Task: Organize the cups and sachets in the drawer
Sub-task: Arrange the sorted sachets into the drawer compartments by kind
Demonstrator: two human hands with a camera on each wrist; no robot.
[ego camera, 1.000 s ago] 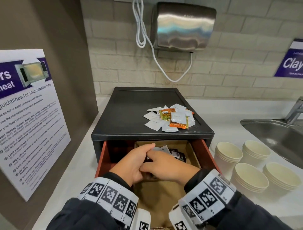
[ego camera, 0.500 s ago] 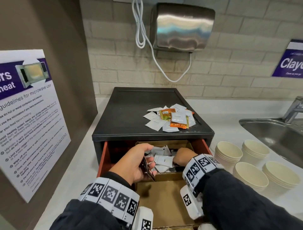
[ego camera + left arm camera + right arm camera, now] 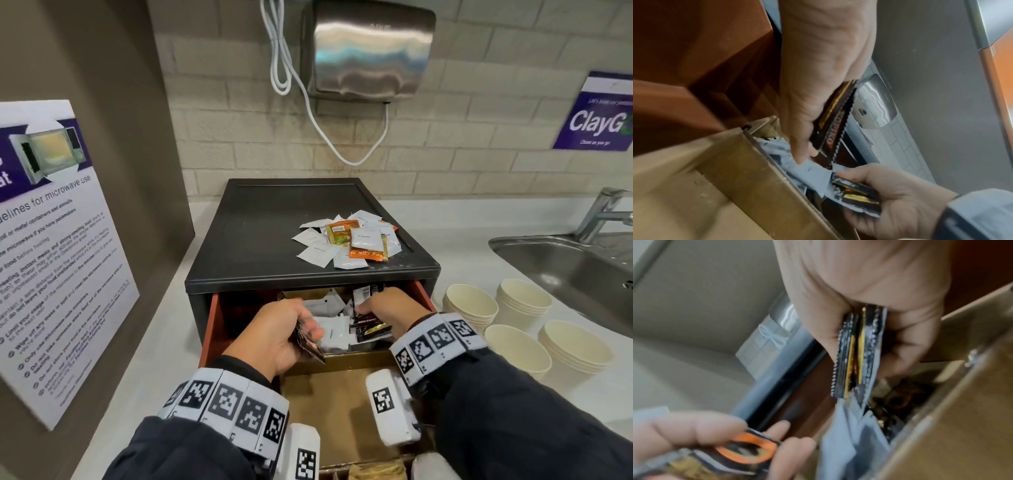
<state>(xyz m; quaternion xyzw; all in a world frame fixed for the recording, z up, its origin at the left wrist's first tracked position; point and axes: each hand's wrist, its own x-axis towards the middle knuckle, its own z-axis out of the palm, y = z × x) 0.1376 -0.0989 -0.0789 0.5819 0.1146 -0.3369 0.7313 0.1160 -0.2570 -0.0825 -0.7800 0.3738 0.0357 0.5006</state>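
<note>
— Sorting sachets, by the look of it. What does the head view show?

— My left hand is curled round a few dark sachets at the drawer's left front, and my right hand pinches another dark bundle over the back compartment. White sachets lie jumbled between them in that cardboard section. The front section of the drawer is bare cardboard.

— And outside the drawer?

— A loose pile of sachets sits on the black cabinet top, and four stacks of paper cups stand on the counter to the right, near the sink. None of the cups are in the drawer.

— The left wrist view?

— My left hand grips the dark sachets edge-on between thumb and fingers, just above the white ones. My right hand is below, clamped on its own packets.

— The right wrist view?

— Blurred, but my right hand squeezes a flat stack of foil sachets upright over the divider. My left hand's fingers pinch a packet with an orange mark.

— So how far along?

— Early, I judge. The dark ones are being pulled out from the white; the pile on top and all the cups are left.
</note>
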